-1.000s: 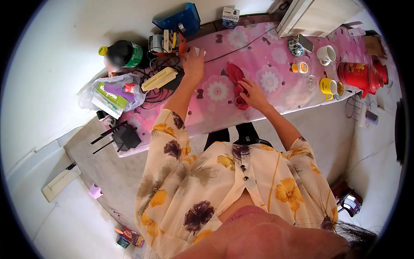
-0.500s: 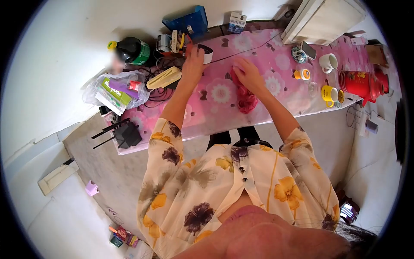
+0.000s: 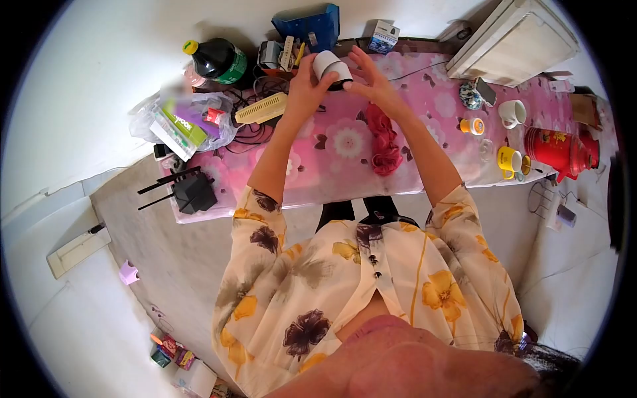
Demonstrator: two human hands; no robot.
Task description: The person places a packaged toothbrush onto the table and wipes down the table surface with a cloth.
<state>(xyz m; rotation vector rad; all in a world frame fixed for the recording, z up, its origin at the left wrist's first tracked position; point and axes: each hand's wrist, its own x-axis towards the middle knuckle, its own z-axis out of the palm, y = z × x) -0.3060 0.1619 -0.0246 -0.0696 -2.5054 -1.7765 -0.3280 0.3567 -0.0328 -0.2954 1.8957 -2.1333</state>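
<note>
Holding of white cylindrical item [image 3: 331, 65] beyond red cloth [image 3: 385, 144]

Left hand [image 3: 309, 87]: closes around the white cylindrical item, which is dark-edged and sits beyond and left of the red cloth. Right hand [image 3: 378, 85]: spread wide, beyond the cloth; contact with the item cannot be told. Red cloth: lies bunched on the pink floral tabletop [image 3: 320, 180]. Right of the cloth: yellow mug [image 3: 508, 160], red flask [image 3: 552, 146].

white rounded object [image 3: 330, 65], dark at its lower edge, tilted, between the hands [image 3: 306, 87], in the left's grasp
</note>
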